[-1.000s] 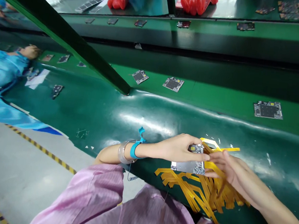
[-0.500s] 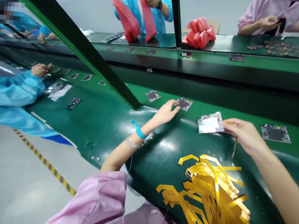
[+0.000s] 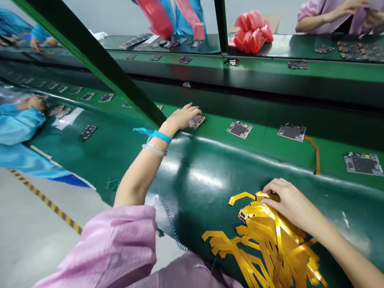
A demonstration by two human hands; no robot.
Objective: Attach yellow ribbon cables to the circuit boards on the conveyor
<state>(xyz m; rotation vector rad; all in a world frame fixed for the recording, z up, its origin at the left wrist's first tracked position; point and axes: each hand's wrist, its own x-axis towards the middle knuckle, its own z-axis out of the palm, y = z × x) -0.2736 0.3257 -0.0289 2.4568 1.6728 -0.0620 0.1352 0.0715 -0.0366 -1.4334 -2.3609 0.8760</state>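
My left hand (image 3: pixel 183 117), with a blue wrist strap, reaches to the belt, its fingers bent over a small circuit board (image 3: pixel 199 122) and closed on its edge. The hand hides part of that board. My right hand (image 3: pixel 282 195) is at the top of a pile of yellow flex cables (image 3: pixel 271 242), fingers closed on a cable there; the fingertips are partly hidden. Beyond it on the belt lies a circuit board (image 3: pixel 291 132) with one flex cable (image 3: pixel 317 154) trailing from its right side. Another board (image 3: pixel 240 129) lies between this one and my left hand.
A green post (image 3: pixel 116 80) slants down to the bench left of my left hand. Another board (image 3: pixel 364 163) lies on the belt (image 3: pixel 263 144) at right. A co-worker's blue sleeve (image 3: pixel 7 119) is at left. Across the line are red bundles (image 3: pixel 253 34) and more co-workers.
My right hand let go of the board, which now lies on the belt with a flex cable, and moved down to the pile. My left hand moved left to another board.
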